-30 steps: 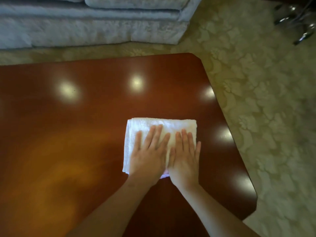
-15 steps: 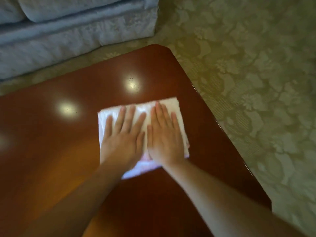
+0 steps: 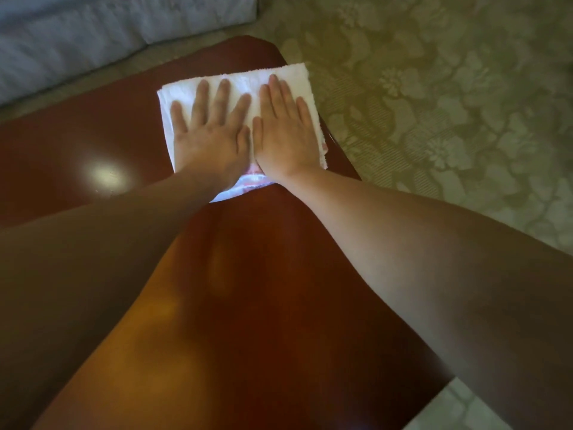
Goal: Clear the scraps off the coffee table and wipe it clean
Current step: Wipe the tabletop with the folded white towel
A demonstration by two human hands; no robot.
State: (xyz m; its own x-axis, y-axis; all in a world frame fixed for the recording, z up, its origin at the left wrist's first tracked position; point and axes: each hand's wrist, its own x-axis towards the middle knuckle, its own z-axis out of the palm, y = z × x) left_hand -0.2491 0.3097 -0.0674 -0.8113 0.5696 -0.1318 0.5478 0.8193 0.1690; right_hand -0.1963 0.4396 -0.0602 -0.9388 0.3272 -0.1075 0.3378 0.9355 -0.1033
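The carpet (image 3: 434, 103), olive-green with a pale floral pattern, is filling the right and upper parts of the view and is running under the furniture. The tabletop (image 3: 279, 305) is occupying the centre and lower frame: dark reddish wood, highly polished, reflecting one bright spot of light at left and a dull amber glow lower down; no scraps are showing on the bare parts in view. A sofa (image 3: 77, 35) in grey-blue patterned fabric is standing beyond the tabletop at upper left, apart from it across a strip of carpet. Both forearms are reaching forward over the wood, bare. A white terry cloth (image 3: 238, 85), folded into a rough rectangle, is lying flat at the far right corner of the tabletop, its right edge reaching the tabletop's rim or slightly past it. Faint pink-red stripes are showing at the cloth's near edge; no brand, label or readable writing is visible anywhere. The left hand (image 3: 210, 135) is pressing palm-down on the cloth, its grip spread wide with fingers fanned. The right hand (image 3: 285, 135) is lying flat beside it, thumbs touching, fingers extended and closer together, likewise pressing rather than clasping.
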